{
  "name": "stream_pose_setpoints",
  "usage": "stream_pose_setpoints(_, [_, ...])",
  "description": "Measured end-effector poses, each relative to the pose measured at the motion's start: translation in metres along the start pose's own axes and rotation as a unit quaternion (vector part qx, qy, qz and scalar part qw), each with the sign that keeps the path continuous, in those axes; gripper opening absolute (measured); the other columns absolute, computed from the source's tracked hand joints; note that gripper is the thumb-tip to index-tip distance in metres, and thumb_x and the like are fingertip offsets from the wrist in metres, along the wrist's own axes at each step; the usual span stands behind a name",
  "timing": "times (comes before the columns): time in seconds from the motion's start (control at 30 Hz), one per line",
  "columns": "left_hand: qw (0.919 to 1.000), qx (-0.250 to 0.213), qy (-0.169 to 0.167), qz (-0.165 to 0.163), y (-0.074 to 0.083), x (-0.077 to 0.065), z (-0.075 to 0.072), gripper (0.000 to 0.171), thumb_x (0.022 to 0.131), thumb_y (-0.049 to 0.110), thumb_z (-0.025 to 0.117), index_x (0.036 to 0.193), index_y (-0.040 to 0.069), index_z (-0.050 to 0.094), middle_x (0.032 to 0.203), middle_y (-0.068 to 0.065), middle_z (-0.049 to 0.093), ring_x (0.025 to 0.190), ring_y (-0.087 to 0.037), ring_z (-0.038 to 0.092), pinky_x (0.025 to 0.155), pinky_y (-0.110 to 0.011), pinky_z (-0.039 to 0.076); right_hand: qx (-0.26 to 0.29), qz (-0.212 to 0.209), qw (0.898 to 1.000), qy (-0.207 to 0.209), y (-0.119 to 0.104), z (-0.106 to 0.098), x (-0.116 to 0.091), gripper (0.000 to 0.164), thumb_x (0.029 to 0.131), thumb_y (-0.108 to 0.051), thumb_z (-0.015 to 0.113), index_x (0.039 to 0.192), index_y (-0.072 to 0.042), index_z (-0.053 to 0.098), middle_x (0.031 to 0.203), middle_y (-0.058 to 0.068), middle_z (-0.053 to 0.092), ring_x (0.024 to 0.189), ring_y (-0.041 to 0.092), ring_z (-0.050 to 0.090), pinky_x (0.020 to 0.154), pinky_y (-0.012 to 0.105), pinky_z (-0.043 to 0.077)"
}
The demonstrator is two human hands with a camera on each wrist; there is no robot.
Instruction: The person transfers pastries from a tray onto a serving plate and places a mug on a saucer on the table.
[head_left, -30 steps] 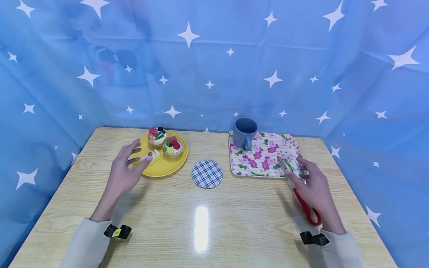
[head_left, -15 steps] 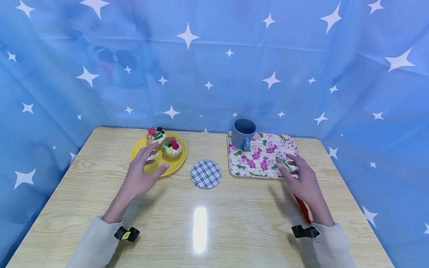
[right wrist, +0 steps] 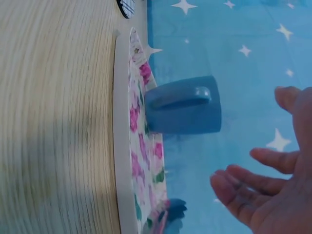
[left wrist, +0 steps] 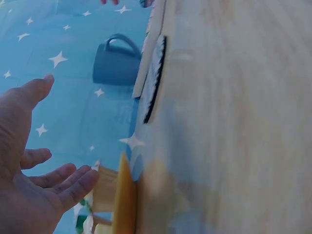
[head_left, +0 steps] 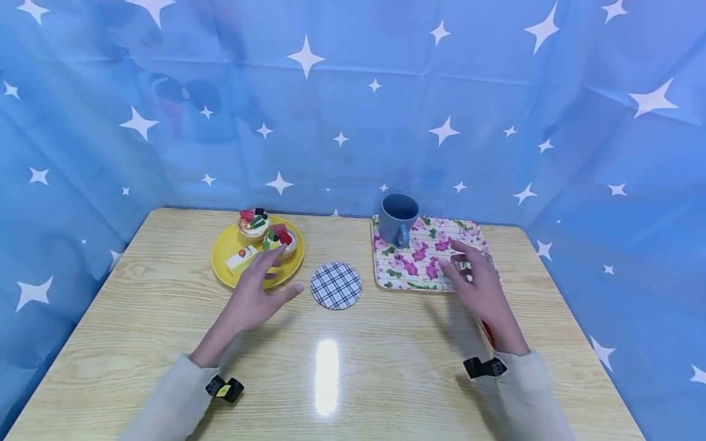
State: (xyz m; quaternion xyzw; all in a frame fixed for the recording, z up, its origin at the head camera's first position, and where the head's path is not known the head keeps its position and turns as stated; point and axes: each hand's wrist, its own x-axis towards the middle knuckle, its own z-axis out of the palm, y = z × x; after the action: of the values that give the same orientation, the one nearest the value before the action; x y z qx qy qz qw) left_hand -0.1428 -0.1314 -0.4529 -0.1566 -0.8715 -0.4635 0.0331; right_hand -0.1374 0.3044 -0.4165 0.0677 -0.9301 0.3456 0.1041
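Note:
My left hand (head_left: 259, 300) hovers over the front right of the yellow plate (head_left: 220, 245), fingers relaxed and holding nothing. On the plate are two fruit tarts (head_left: 254, 224) and a small white-and-yellow cake piece (head_left: 240, 260); the left hand's fingers overlap the nearer tart. My right hand (head_left: 480, 294) is held above the right front of the floral tray (head_left: 402, 278), fingers loosely spread with nothing between them. Beneath it lies a red-handled metal utensil like tongs (head_left: 488, 334), mostly hidden by the hand. A blue mug (right wrist: 185, 107) stands upright on the tray's back left.
A round plaid coaster (head_left: 336, 286) lies between plate and tray on the wooden table (head_left: 386, 367). A blue curtain with white stars (head_left: 342, 92) hangs behind the table and along both sides.
The left hand has moved right and a little nearer, uncovering the cake piece. The right hand has moved left and slightly farther away, covering more of the red-handled utensil.

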Motion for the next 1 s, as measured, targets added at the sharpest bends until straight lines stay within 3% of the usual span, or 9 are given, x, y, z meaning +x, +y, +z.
stream_pose_setpoints(0.17, [0.9995, 0.026, -0.017, -0.005, 0.003, -0.001, 0.012, 0.087, 0.088, 0.041, 0.082, 0.159, 0.020, 0.038, 0.156, -0.010, 0.044, 0.131, -0.031, 0.057, 0.108, -0.052, 0.056, 0.028, 0.006, 1.000, 0.003, -0.001, 0.009, 0.007, 0.059, 0.108, -0.046, 0.050, 0.158, -0.016, 0.040, 0.150, 0.016, 0.053, 0.128, 0.037, 0.056, 0.106, 0.064, 0.049])
stream_pose_setpoints(0.23, [0.9994, 0.027, -0.023, -0.002, 0.003, -0.001, 0.017, 0.087, 0.088, 0.040, 0.082, 0.159, 0.017, 0.038, 0.156, -0.011, 0.043, 0.130, -0.032, 0.057, 0.108, -0.053, 0.056, 0.038, 0.008, 0.999, -0.002, -0.002, 0.013, 0.010, 0.058, 0.108, -0.046, 0.048, 0.159, -0.018, 0.039, 0.151, 0.015, 0.052, 0.130, 0.036, 0.055, 0.109, 0.064, 0.048])
stream_pose_setpoints(0.4, [0.9990, 0.021, -0.040, 0.003, 0.005, -0.001, 0.031, 0.090, 0.087, 0.041, 0.083, 0.160, 0.013, 0.037, 0.148, -0.014, 0.050, 0.121, -0.031, 0.060, 0.101, -0.051, 0.059, 0.074, 0.006, 0.997, -0.017, -0.003, 0.021, 0.019, 0.058, 0.110, -0.043, 0.045, 0.159, -0.014, 0.037, 0.154, 0.017, 0.049, 0.135, 0.037, 0.052, 0.110, 0.062, 0.049])
stream_pose_setpoints(0.57, [0.9978, 0.016, -0.062, -0.019, 0.008, -0.001, 0.039, 0.093, 0.086, 0.049, 0.082, 0.160, 0.017, 0.037, 0.146, -0.012, 0.052, 0.119, -0.028, 0.059, 0.103, -0.051, 0.057, 0.092, 0.009, 0.995, -0.022, -0.004, 0.028, 0.027, 0.060, 0.110, -0.045, 0.043, 0.159, -0.012, 0.037, 0.154, 0.016, 0.050, 0.135, 0.037, 0.051, 0.110, 0.060, 0.050])
stream_pose_setpoints(0.83, [0.9952, 0.027, -0.088, -0.032, 0.009, 0.007, 0.048, 0.092, 0.086, 0.046, 0.082, 0.160, 0.013, 0.037, 0.131, -0.009, 0.055, 0.108, -0.022, 0.054, 0.089, -0.034, 0.054, 0.109, 0.044, 0.992, -0.044, -0.004, 0.039, 0.036, 0.064, 0.107, -0.057, 0.039, 0.159, -0.020, 0.038, 0.156, 0.013, 0.048, 0.130, 0.034, 0.055, 0.106, 0.057, 0.052])
stream_pose_setpoints(1.0, [0.9924, 0.043, -0.103, -0.051, 0.009, 0.010, 0.055, 0.092, 0.086, 0.041, 0.084, 0.160, 0.012, 0.037, 0.137, -0.009, 0.052, 0.114, -0.021, 0.053, 0.100, -0.040, 0.054, 0.127, 0.056, 0.988, -0.062, -0.004, 0.046, 0.042, 0.067, 0.106, -0.060, 0.038, 0.161, -0.022, 0.034, 0.157, 0.012, 0.046, 0.130, 0.035, 0.057, 0.102, 0.057, 0.056])
